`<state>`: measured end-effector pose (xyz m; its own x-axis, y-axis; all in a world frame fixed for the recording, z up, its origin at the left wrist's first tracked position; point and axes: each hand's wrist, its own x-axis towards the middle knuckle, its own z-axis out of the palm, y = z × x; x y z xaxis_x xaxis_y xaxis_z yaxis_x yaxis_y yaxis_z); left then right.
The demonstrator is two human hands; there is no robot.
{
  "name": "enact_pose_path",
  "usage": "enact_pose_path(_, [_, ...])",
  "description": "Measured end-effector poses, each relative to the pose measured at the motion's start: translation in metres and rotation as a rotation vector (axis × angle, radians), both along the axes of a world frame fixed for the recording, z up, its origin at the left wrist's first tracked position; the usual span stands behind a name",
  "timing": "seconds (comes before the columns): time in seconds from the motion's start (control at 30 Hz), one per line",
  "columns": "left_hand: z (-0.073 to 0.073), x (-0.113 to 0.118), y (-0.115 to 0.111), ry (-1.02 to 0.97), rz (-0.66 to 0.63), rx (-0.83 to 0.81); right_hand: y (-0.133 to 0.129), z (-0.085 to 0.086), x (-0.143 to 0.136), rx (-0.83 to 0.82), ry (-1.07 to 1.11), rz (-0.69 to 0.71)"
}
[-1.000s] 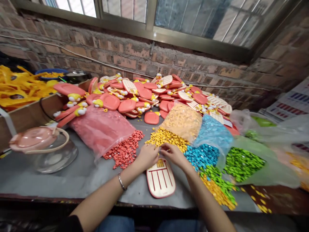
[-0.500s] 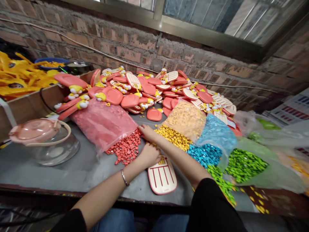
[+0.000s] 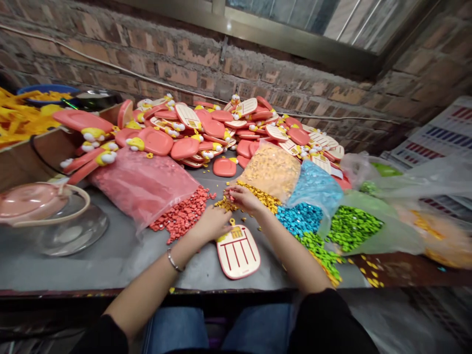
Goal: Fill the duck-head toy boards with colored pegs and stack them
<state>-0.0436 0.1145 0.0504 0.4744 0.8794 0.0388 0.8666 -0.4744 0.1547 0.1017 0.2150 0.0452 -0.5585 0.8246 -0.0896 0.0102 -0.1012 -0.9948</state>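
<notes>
- Board [image 3: 240, 263], lower centre: cream face, dark red stripes, coral rim.
- Pile [image 3: 158, 142], upper centre: coral and cream, touches of yellow and white.
- Bits by colour: red bits [image 3: 182, 216] left of centre; gold bits [image 3: 264, 196] centre; blue bits [image 3: 300, 220], green bits [image 3: 350, 227] right.
- Jug [image 3: 31, 201], left edge: pink lid, cream handle.
- Table [image 3: 127, 270]: grey.
- Sleeves [image 3: 332, 322], bottom: black.

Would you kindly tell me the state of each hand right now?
Left hand: by the white board; grip cannot be told.
Right hand: closed, apparently holding a small red piece.
</notes>
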Motion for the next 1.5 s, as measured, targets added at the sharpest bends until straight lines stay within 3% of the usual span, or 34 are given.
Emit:
enact_pose_path(0.1, [0.008, -0.016, -0.006, -0.013, -0.007, -0.033, -0.021, 0.004, 0.035, -0.113, 0.09, -0.004])
enact_pose_path(0.2, [0.011, -0.03, -0.012, -0.033, -0.056, -0.068, -0.03, -0.005, 0.055, -0.104, 0.064, -0.094])
enact_pose_path(0.3, [0.008, -0.039, -0.013, -0.067, -0.151, -0.122, -0.033, -0.019, 0.06, -0.035, -0.024, -0.163])
enact_pose_path(0.4, [0.003, -0.047, -0.009, -0.225, -0.273, -0.205, -0.037, -0.028, 0.06, 0.032, -0.105, -0.073])
enact_pose_path(0.47, [0.001, -0.049, -0.005, -0.306, -0.296, -0.23, -0.041, -0.03, 0.061, 0.049, -0.136, -0.027])
enact_pose_path(0.6, [-0.001, -0.047, -0.004, -0.386, -0.335, -0.273, -0.048, -0.026, 0.065, 0.061, -0.2, -0.06])
enact_pose_path(0.83, [-0.005, -0.043, -0.004, -0.428, -0.292, -0.353, -0.046, -0.014, 0.076, 0.252, -0.264, -0.037])
enact_pose_path(1.07, [-0.003, -0.05, 0.001, -0.457, -0.287, -0.375, -0.053, -0.014, 0.074, 0.166, -0.269, 0.087])
enact_pose_path(1.27, [-0.003, -0.057, 0.002, -0.45, -0.251, -0.375, -0.054, -0.012, 0.072, 0.386, -0.277, 0.061])
enact_pose_path(1.5, [-0.003, -0.057, 0.002, -0.453, -0.26, -0.353, -0.06, -0.015, 0.063, 0.508, -0.375, 0.171])
